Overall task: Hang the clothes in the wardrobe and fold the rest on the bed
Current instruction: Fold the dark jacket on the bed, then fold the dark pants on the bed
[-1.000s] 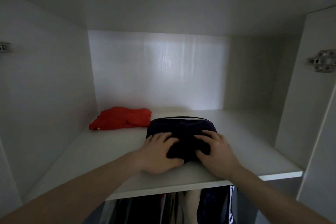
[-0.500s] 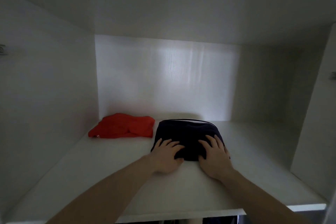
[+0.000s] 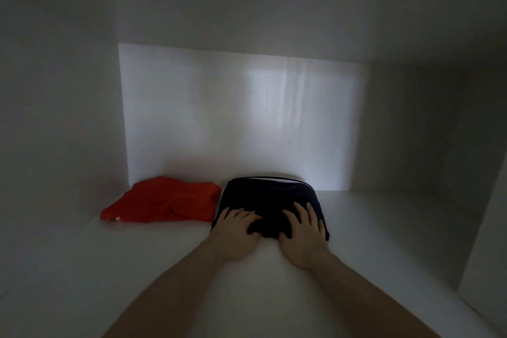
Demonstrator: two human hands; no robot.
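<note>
A pale patch of light (image 3: 277, 107) is falling across the back panel, showing faint vertical streaks and fading toward the left. The side walls and the ceiling panel (image 3: 247, 3) are sitting in dim grey shadow.

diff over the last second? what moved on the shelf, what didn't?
Both hands, left hand and right hand, pushed the folded dark garment deeper along the shelf, toward the back wall, until it sits level with the red garment. Nothing was grasped or released. The red garment stayed put, and the fingers remain flat on the dark fabric.
</note>
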